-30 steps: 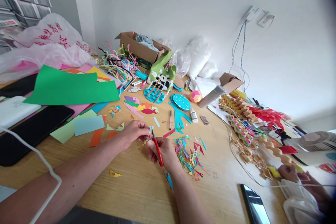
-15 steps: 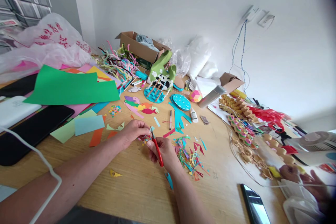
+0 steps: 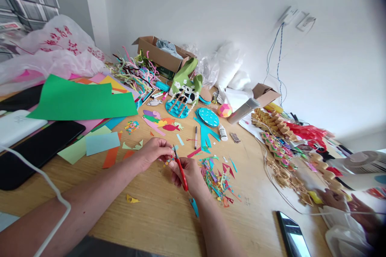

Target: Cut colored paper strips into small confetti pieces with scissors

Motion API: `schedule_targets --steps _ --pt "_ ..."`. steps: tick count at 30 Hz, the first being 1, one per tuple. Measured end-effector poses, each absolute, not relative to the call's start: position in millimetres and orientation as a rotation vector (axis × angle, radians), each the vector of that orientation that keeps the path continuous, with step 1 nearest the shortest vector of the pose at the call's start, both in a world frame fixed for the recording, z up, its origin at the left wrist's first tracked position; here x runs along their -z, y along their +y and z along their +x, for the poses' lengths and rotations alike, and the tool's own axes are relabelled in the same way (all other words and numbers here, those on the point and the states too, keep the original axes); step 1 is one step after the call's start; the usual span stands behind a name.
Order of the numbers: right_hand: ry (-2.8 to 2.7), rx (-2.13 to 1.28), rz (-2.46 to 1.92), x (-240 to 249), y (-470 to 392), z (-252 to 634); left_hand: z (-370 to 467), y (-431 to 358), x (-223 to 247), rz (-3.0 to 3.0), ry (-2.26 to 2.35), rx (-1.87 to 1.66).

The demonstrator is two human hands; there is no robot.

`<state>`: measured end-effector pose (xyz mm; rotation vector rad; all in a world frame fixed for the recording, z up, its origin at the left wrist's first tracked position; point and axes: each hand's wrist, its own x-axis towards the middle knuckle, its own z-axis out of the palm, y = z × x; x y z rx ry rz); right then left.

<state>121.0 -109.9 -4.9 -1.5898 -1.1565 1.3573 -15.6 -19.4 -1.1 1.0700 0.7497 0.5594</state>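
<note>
My right hand [image 3: 187, 172] is closed round a pair of red-handled scissors [image 3: 181, 172], whose blades point up and away from me. At the blade tips, my left hand [image 3: 157, 151] pinches a small light-blue paper piece [image 3: 175, 147], partly hidden by the fingers. Tiny coloured paper bits [image 3: 163, 164] lie on the table just under both hands. To the right of my right hand spreads a heap of coloured paper scraps [image 3: 217, 180]. Beyond my hands are several cut paper fish [image 3: 164, 121] in different colours and a small pile of confetti [image 3: 132, 127].
Coloured paper sheets [image 3: 81, 98] and a black phone-like slab [image 3: 42, 152] lie left. A pen [image 3: 196, 137], glue bottle [image 3: 222, 132], blue discs [image 3: 208, 117] and a metal flask [image 3: 244, 111] stand or lie beyond. A phone [image 3: 292, 235] and another person's hands [image 3: 346, 204] are at right.
My hands and the scissors stay nearly in place, with only a slight shift at the blades. At the right, the other person's hands have moved, and the pale object by them is gone.
</note>
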Motion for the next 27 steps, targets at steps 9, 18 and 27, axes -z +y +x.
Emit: schedule_targets --steps 9,18,27 --pt "-1.155 -1.386 -1.58 2.4 -109.6 120.1 -15.8 -19.9 -2.7 1.087 0.776 -0.559" --pt "-1.147 -1.387 -1.609 -0.4 -109.4 118.9 -15.4 -17.4 0.1 1.059 0.775 -0.58" --pt "-1.153 -1.388 -1.6 1.4 -110.3 119.6 -15.9 -17.5 0.1 1.084 0.783 -0.575"
